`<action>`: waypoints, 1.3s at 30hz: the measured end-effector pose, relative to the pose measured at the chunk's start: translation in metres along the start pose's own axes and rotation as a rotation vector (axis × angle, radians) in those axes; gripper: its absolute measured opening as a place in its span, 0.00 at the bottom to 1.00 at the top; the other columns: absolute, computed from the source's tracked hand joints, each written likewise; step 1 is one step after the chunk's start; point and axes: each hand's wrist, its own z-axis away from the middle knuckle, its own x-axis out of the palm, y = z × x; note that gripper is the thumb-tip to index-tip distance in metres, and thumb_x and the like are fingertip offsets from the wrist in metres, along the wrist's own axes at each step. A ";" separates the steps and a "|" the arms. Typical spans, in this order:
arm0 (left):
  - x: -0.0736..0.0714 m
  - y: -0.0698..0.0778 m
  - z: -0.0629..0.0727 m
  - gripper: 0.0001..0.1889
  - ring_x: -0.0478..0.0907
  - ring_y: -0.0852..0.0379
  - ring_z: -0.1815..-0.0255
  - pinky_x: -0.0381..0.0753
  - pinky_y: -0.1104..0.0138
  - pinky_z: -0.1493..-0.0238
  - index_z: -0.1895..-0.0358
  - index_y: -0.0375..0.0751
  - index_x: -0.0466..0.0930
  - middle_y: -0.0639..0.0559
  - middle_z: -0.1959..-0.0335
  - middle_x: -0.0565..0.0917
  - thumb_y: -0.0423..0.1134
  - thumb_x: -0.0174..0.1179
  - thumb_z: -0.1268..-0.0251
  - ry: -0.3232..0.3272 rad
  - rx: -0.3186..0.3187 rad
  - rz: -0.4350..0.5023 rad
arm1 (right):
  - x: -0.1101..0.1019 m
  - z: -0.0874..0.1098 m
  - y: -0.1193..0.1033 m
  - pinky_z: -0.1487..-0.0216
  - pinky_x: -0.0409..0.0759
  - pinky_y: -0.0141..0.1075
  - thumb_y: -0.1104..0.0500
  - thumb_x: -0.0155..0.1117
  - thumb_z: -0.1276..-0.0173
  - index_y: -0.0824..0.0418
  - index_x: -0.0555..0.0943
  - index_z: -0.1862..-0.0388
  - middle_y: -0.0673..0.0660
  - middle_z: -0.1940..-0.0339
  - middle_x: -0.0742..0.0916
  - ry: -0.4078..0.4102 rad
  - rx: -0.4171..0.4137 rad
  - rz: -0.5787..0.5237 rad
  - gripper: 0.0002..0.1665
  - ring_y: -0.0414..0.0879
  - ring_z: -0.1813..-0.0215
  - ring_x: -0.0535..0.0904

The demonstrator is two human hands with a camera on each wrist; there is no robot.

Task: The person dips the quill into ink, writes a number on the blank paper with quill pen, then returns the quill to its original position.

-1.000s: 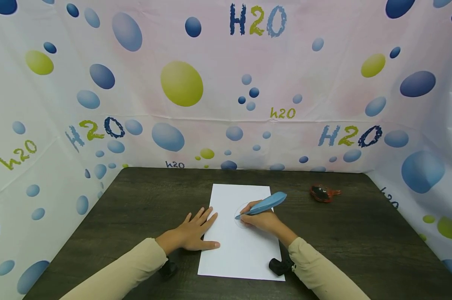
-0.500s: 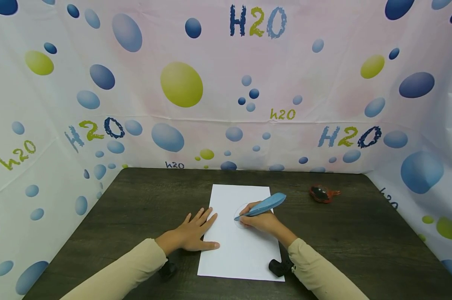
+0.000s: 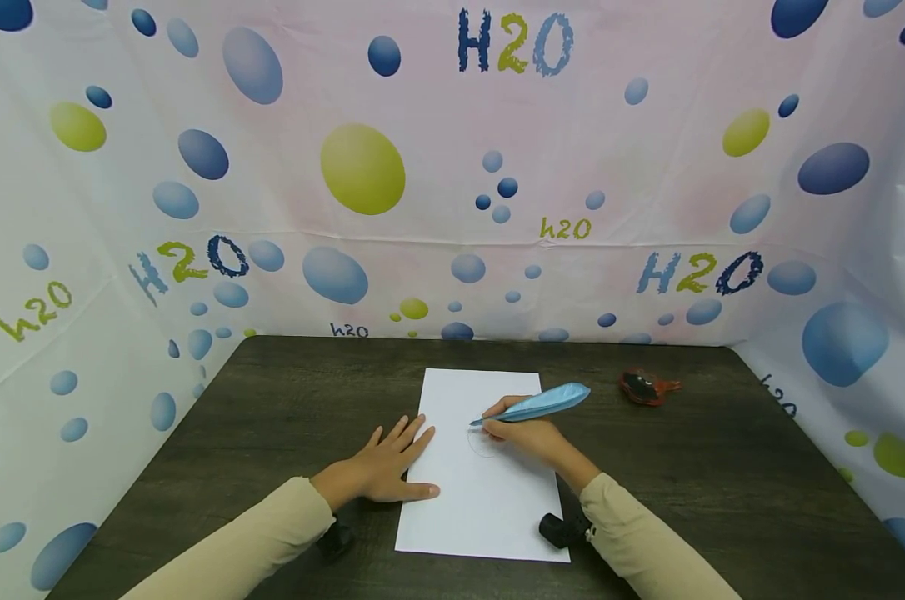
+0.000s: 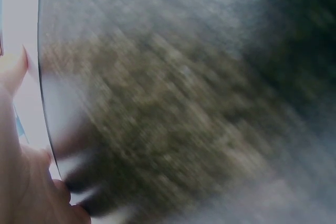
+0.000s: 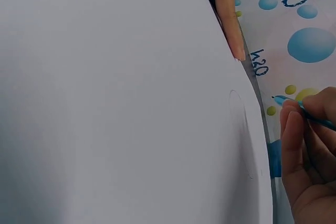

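A white sheet of paper [image 3: 452, 521] lies on the dark table, with a thin circle [image 3: 486, 456] drawn near its middle. My left hand [image 3: 381, 467] rests flat at the sheet's left edge, fingers spread and thumb on the paper. In the left wrist view part of that hand [image 4: 31, 187] shows beside the sheet. Between thumb and fingers my right hand [image 3: 527, 435] pinches a blue feather-shaped pen [image 3: 550, 402], its point over the circle's upper left. The right wrist view shows the pen tip [image 5: 281, 99] standing up off the paper, and the drawn outline [image 5: 244, 129] on the sheet.
An orange-red and black object [image 3: 647, 387] with a tail-like end lies at the back right of the dark wood table [image 3: 295, 392]. A dotted backdrop [image 3: 437, 150] printed with H2O surrounds the table. A black wrist camera [image 3: 557, 531] hangs over the sheet's lower right corner.
My right hand has moved slightly away from me and the pen has tipped flatter, its point now higher on the circle. The left hand and the sheet have stayed in place.
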 end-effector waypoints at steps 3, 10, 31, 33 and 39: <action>-0.001 0.001 0.001 0.52 0.34 0.44 0.22 0.37 0.38 0.30 0.22 0.50 0.42 0.48 0.21 0.38 0.77 0.43 0.42 0.000 0.001 0.010 | -0.007 -0.001 -0.002 0.60 0.83 0.36 0.62 0.66 0.35 0.71 0.82 0.55 0.59 0.64 0.88 -0.009 0.002 -0.017 0.14 0.44 0.63 0.85; -0.007 0.007 0.006 0.50 0.35 0.42 0.22 0.37 0.38 0.30 0.22 0.47 0.43 0.45 0.21 0.39 0.74 0.45 0.39 -0.008 0.009 0.019 | -0.024 0.001 -0.007 0.58 0.83 0.36 0.62 0.64 0.34 0.72 0.80 0.53 0.59 0.64 0.87 -0.001 0.035 -0.005 0.15 0.45 0.62 0.84; -0.012 0.012 0.006 0.47 0.39 0.40 0.22 0.41 0.36 0.31 0.22 0.46 0.44 0.44 0.21 0.41 0.69 0.49 0.36 0.010 0.012 0.003 | -0.096 0.020 -0.004 0.52 0.82 0.38 0.61 0.61 0.31 0.77 0.73 0.43 0.66 0.54 0.84 0.121 0.090 0.028 0.24 0.51 0.53 0.84; -0.012 0.012 0.006 0.48 0.38 0.39 0.22 0.41 0.36 0.31 0.22 0.45 0.45 0.44 0.21 0.41 0.69 0.50 0.37 0.005 0.013 0.007 | -0.104 0.024 -0.003 0.51 0.82 0.39 0.60 0.61 0.30 0.77 0.72 0.42 0.64 0.55 0.85 0.129 0.089 0.041 0.25 0.47 0.55 0.85; 0.001 -0.001 0.000 0.49 0.35 0.42 0.22 0.38 0.37 0.30 0.22 0.48 0.43 0.47 0.21 0.39 0.73 0.46 0.39 0.011 0.019 0.012 | -0.124 0.032 0.000 0.52 0.82 0.36 0.61 0.59 0.29 0.79 0.69 0.40 0.54 0.60 0.87 0.161 0.109 -0.032 0.26 0.39 0.58 0.85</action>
